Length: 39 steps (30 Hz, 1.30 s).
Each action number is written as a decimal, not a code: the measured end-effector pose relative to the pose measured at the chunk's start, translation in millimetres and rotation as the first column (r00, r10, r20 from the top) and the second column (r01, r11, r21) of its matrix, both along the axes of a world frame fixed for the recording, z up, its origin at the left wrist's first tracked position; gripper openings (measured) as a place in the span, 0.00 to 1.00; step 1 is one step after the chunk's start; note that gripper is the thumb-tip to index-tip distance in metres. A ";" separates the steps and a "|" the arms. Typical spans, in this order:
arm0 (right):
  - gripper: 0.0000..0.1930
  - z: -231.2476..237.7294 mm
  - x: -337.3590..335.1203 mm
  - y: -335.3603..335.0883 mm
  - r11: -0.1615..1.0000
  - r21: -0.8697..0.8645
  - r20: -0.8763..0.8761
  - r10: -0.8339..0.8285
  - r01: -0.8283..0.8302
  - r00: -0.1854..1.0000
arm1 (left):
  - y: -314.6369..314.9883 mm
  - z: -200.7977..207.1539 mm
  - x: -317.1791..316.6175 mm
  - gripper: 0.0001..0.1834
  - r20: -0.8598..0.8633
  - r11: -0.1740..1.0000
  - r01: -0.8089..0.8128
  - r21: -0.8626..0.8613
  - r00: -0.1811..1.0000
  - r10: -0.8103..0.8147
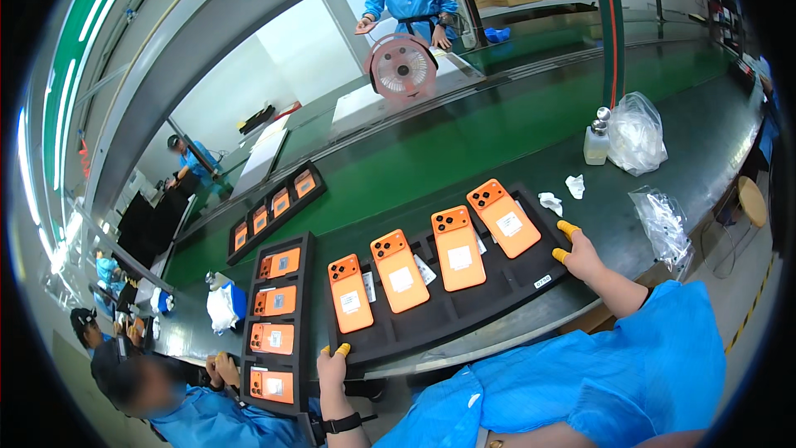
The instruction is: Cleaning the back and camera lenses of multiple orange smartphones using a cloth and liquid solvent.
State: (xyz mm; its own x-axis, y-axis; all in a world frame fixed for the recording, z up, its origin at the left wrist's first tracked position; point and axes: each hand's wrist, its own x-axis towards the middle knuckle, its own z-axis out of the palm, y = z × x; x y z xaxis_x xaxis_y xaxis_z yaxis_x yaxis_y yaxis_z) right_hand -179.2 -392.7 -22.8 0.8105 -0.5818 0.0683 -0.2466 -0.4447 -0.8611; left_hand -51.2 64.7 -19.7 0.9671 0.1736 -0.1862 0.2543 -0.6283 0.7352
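In front of me lies a black tray (431, 328) bearing several orange smartphones, each with a white label on its back. The leftmost phone (350, 294) and the rightmost phone (504, 220) rest tilted across the tray's compartments, with small white labels beside some of them. My left hand (333, 369), with yellow finger cots, is closed on the tray's near left corner. The right end of the tray is gripped by my right hand (584, 259), also in yellow finger cots. The undersides of my grips are hidden.
Left of it stands another black tray (305, 307) of orange phones; a third tray (290, 209) sits beyond. A co-worker's hands (222, 370) are near. Around are a blue box (239, 303), crumpled tissue (575, 187), a pump bottle (596, 145), plastic bags (638, 137) and a fan (404, 69).
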 end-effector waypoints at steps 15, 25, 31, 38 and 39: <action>0.27 32.9 21.4 -21.9 0.946 0.305 -0.389 0.227 -0.107 0.893 | 4.7 2.1 14.3 0.18 -0.058 0.535 -0.064 -0.843 0.998 0.028; 0.26 47.5 52.5 -11.7 0.886 0.455 -0.007 0.105 -0.090 0.994 | -1.0 42.5 -1.0 0.31 -0.121 0.720 -0.190 -0.667 0.982 0.148; 0.29 57.6 91.6 -8.8 0.783 0.578 0.014 0.272 -0.230 0.962 | 17.6 81.6 -42.2 0.32 -0.145 0.552 -0.273 -0.788 0.954 0.264; 0.29 84.0 134.6 24.1 0.691 0.539 0.044 0.548 -0.482 0.835 | 21.8 111.3 -136.0 0.24 -0.072 0.406 -0.318 -0.857 0.853 0.517; 0.30 82.8 135.9 33.8 0.703 0.501 0.049 0.559 -0.504 0.828 | 27.7 113.6 -144.5 0.25 -0.067 0.378 -0.313 -0.871 0.839 0.540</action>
